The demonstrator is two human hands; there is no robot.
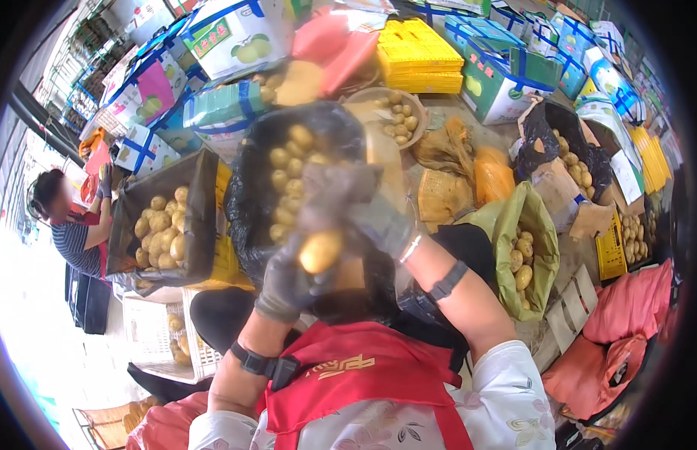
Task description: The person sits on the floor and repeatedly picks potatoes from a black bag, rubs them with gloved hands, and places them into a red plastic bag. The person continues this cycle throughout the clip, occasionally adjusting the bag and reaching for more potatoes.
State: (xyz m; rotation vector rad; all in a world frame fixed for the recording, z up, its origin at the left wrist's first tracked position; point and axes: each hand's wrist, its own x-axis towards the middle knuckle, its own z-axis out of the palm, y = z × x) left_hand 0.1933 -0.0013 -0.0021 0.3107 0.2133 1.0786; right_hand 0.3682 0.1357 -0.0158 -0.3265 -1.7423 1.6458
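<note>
My left hand (283, 281), in a dark grey glove, holds a yellow potato (321, 251) in front of my red apron (359, 360). Just beyond it is my gloved right hand (385, 222), smeared by motion blur. It grips a dull brown piece (340, 188) that looks like cloth; the blur hides its exact shape. Behind both hands stands a crate lined with black plastic (241, 191), with many potatoes (289, 169) inside. The hands and the brown piece cover part of its near right side.
On the left, potatoes fill another black-lined crate (199, 202), with a white plastic basket (202, 349) below it. A person (75, 225) works beyond. At right stands an open green sack of potatoes (542, 242). A round potato basket (354, 98), yellow crates (418, 56) and fruit cartons (236, 39) stand behind.
</note>
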